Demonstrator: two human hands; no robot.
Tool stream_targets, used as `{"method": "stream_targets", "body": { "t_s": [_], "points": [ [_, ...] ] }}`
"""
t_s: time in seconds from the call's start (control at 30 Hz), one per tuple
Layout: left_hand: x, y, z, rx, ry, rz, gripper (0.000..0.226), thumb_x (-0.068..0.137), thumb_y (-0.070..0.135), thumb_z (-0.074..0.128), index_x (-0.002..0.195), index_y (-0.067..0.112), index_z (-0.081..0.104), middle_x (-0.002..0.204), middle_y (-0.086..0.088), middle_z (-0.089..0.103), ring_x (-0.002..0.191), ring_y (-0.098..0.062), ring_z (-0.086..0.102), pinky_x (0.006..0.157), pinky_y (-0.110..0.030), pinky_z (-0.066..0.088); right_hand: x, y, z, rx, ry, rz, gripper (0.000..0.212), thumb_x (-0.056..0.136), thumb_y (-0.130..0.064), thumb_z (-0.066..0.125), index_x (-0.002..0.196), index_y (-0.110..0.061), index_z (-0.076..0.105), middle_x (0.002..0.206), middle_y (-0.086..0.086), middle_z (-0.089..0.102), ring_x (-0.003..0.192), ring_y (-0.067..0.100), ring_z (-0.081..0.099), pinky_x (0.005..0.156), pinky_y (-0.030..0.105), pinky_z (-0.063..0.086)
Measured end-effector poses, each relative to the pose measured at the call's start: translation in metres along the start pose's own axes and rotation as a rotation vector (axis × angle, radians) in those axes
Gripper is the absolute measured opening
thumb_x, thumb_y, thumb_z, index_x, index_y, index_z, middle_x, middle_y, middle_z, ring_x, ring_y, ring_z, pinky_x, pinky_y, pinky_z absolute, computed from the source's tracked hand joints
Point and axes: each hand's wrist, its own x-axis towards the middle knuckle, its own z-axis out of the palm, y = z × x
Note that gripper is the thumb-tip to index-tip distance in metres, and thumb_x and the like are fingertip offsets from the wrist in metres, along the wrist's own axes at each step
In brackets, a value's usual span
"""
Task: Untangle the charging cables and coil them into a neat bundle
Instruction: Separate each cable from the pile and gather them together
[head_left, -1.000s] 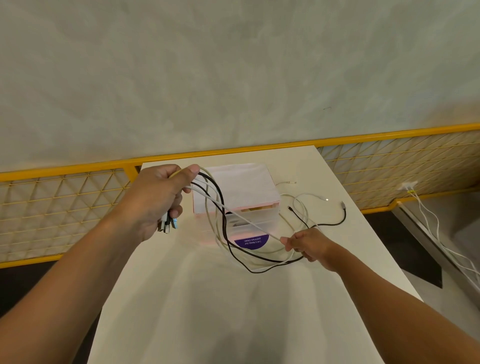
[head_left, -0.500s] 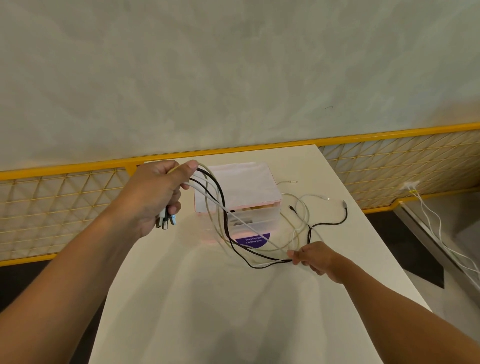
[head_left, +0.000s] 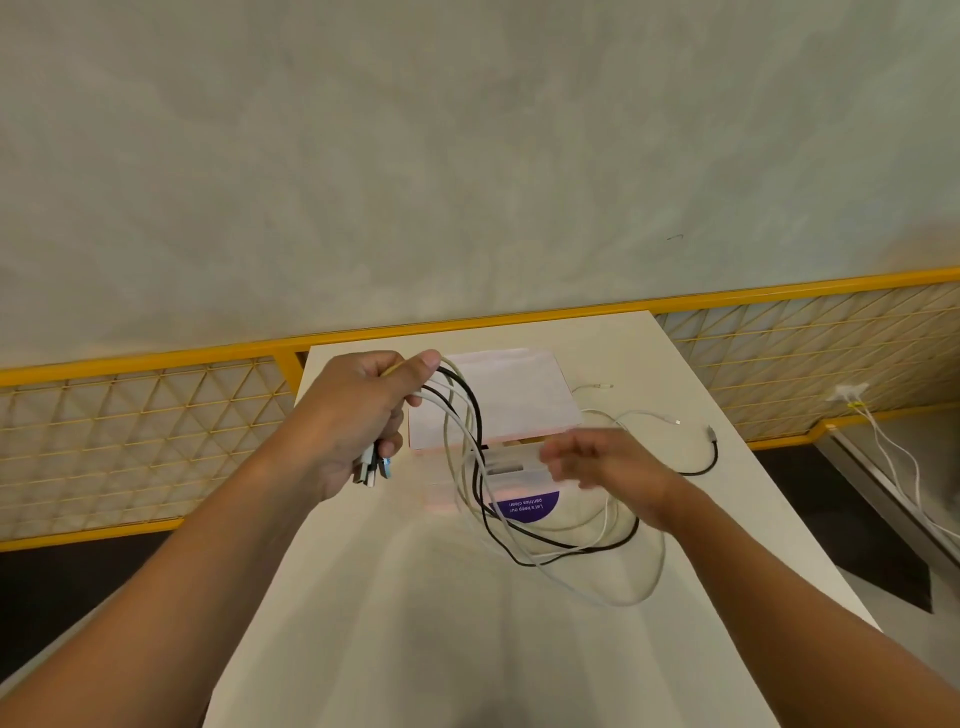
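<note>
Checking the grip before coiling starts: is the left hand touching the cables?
Touching. The head view shows the left hand with thumb and fingers curled round the cables, and their plugs stick out below the fist.

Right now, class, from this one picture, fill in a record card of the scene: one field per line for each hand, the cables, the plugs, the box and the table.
left hand: raised, grips a bunch of cables near their plug ends
right hand: blurred, in front of the box; grip cannot be told
cables: black and white, hang from the left hand, loop loosely on the table, not coiled
plugs: stick out below the left hand
box: behind the loops, purple label on its front
table: white, bears box and cables
</note>
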Motion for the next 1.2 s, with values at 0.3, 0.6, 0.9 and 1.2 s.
{"method": "stream_targets", "body": {
  "t_s": [0.3, 0.6, 0.9, 1.2],
  "points": [
    [-0.014, 0.013, 0.01, 0.192, -0.156, 0.066, 0.037, 0.093, 0.053, 0.055, 0.076, 0.024, 0.071, 0.042, 0.012, 0.047, 0.043, -0.013, 0.036, 0.052, -0.031, 0.036, -0.012, -0.12, 0.045, -0.176, -0.196, -0.478, 0.068, 0.081, -0.018, 0.083, 0.14, -0.028, 0.051, 0.129, -0.011, 0.065, 0.121, 0.005, 0.061, 0.105, 0.03, 0.049],
    [-0.013, 0.008, 0.004, 0.485, -0.097, 0.174, 0.054, 0.095, 0.06, 0.045, 0.064, 0.017, 0.056, 0.038, 0.011, 0.04, 0.035, -0.005, 0.04, 0.054, -0.029, 0.032, -0.01, -0.119, 0.048, -0.231, -0.137, -0.423, 0.015, 0.096, -0.028, 0.067, 0.103, -0.023, 0.079, 0.085, -0.01, 0.074, 0.079, 0.012, 0.066, 0.079, 0.039, 0.056],
    [-0.004, 0.002, -0.007, 0.356, -0.084, 0.093, 0.055, 0.09, 0.061, 0.055, 0.052, 0.021, 0.05, 0.046, 0.002, 0.034, 0.046, -0.021, 0.038, 0.056, -0.032, 0.036, -0.01, -0.104, 0.013, 0.014, -0.085, -0.344, 0.018, 0.093, -0.028, 0.069, 0.08, -0.018, 0.075, 0.063, 0.005, 0.04, 0.061, 0.023, 0.035, 0.059, 0.034, 0.037],
    [0.004, -0.014, -0.019, 0.242, -0.07, 0.04, 0.054, 0.089, 0.055, 0.062, 0.051, 0.021, 0.045, 0.045, 0.004, 0.028, 0.041, -0.017, 0.03, 0.057, -0.031, 0.03, -0.007, -0.084, -0.015, 0.103, -0.024, -0.31, 0.032, 0.082, -0.043, 0.068, 0.085, -0.012, 0.077, 0.058, 0.002, 0.036, 0.054, 0.014, 0.029, 0.051, 0.026, 0.029]
  ]
}}
